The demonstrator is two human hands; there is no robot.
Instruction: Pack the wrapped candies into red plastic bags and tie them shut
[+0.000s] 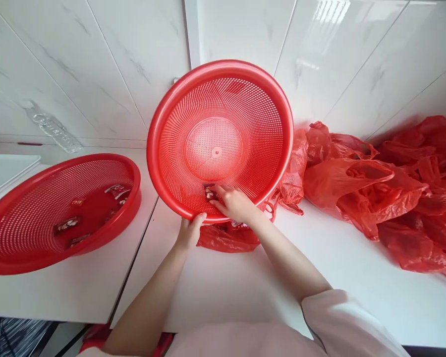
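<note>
A round red plastic colander basket point(217, 67) is tilted with its open side toward me. My left hand point(190, 230) is closed on the near rim, thumb over the edge. Inside the basket, low on its wall, my right hand point(233, 202) has its fingers closed on a small dark packet point(209, 193) with pale print. Part of the packet is hidden by those fingers. Beneath the tilted basket lies a red plastic bag point(226, 240), its contents mostly covered.
On the left a second red basket point(132, 198) holds several small dark packets point(67, 224). Several red plastic bags point(364, 183) are heaped at the right. A clear plastic bottle point(54, 130) and a white tray point(11, 161) are at the back left, near the tiled wall point(241, 29).
</note>
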